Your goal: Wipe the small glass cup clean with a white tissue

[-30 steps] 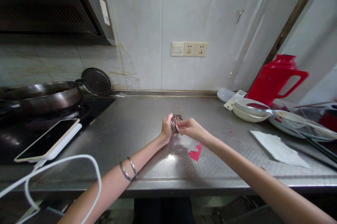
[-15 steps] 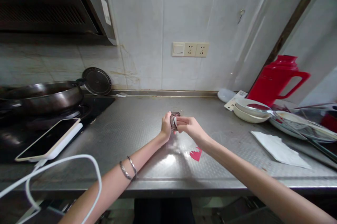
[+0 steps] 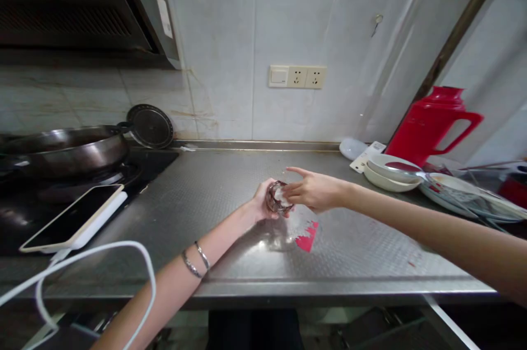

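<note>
My left hand [image 3: 262, 202] is wrapped around a small round cup or jar [image 3: 272, 204], brownish and glassy, its opening turned to the right. A crumpled white piece, like tissue [image 3: 280, 194], shows in that opening. The bent fingers of my right hand [image 3: 307, 190] press on the white piece at the mouth, while one finger points away to the upper left. Just below the hands a torn pink-red scrap [image 3: 307, 238] lies on the metal counter [image 3: 222, 185].
At left, a steel pan [image 3: 78, 152] sits on the black stove, with a phone [image 3: 74, 218] and looping white cable [image 3: 140, 246] before it. White bowls [image 3: 391, 171], stacked dishes [image 3: 457, 191] and a red thermos jug [image 3: 428, 130] stand at right.
My right hand has turned flatter, its forearm swinging up and across the white napkin at right. The cup's mouth has tilted more toward me, showing the white piece inside.
</note>
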Tool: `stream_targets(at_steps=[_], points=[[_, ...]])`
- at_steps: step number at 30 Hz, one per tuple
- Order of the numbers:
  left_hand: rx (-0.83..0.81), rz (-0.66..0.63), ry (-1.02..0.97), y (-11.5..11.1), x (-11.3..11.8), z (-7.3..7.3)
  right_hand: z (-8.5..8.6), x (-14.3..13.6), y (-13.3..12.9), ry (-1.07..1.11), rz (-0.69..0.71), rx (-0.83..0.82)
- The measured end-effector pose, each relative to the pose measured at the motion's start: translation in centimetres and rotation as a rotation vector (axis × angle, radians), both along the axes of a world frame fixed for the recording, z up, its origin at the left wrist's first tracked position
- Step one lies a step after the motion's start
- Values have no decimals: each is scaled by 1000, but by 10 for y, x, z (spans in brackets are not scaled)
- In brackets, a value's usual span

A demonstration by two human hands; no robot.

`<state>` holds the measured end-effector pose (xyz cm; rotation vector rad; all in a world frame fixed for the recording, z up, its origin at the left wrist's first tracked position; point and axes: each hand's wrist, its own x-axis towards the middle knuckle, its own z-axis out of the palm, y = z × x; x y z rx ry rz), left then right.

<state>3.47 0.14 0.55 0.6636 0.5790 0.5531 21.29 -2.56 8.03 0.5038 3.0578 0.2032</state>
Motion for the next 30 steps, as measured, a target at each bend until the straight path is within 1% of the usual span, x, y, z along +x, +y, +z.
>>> stream_targets(at_steps=[4, 6, 8, 11, 15, 16, 20, 23, 25, 27, 30], points=[[50, -257, 63, -2, -2, 1, 13, 1, 11, -75, 179, 10], [41, -340, 62, -3, -2, 1, 16, 0, 15, -130, 241, 46], [32, -365, 58, -3, -2, 0, 17, -1, 16, -181, 260, 97], [56, -264, 57, 1, -2, -3, 15, -1, 13, -152, 207, 144], [127, -90, 40, 7, -3, -3, 10, -2, 2, 57, 16, 113], [137, -53, 35, 8, -2, -3, 9, -4, -2, 90, -13, 112], [139, 77, 38, 8, 2, -1, 5, -18, -13, 77, -30, 173], [138, 163, 75, 5, 5, -1, -2, -29, -17, 49, -100, 180], [124, 246, 85, 3, 6, -3, -8, -36, -18, 19, -190, 172], [92, 336, 90, 1, 7, -4, -14, -42, -18, 7, -310, 140], [72, 453, 99, 1, 10, -9, -20, -53, -18, 109, -532, 41]])
